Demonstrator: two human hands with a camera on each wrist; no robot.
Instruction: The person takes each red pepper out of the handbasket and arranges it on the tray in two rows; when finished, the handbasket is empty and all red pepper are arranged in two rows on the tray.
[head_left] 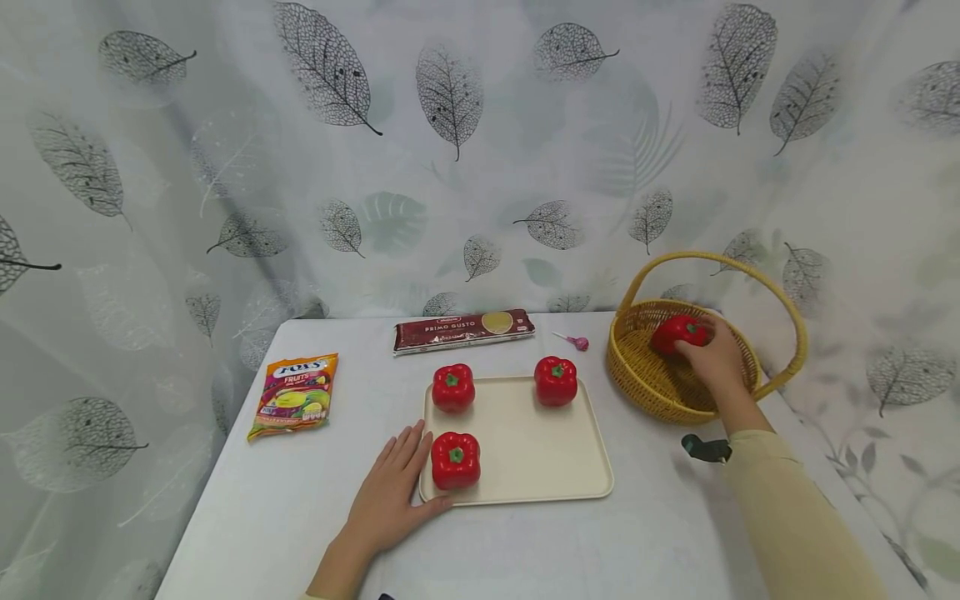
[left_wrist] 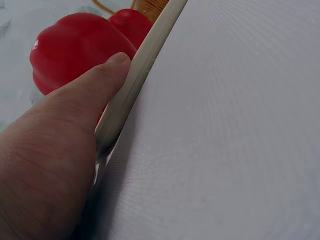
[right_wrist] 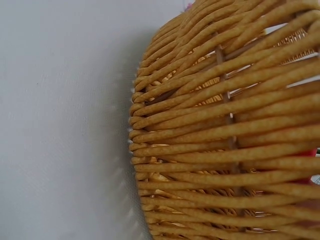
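Observation:
Inside the wicker basket on the right, my right hand grips a red bell pepper with a green stem. My left hand rests at the left edge of a cream tray, fingers straight and thumb along its near-left corner. Beside that hand, one red bell pepper sits in the tray's near-left corner. Two more peppers stand at the far corners, the left one and the right one. The basket's woven side hides most of the right hand in the right wrist view.
An orange candy bag lies at the table's left. Along the back are a dark red biscuit pack and a small pink lollipop. The basket's tall handle arches over its opening. A leaf-print curtain hangs behind the table.

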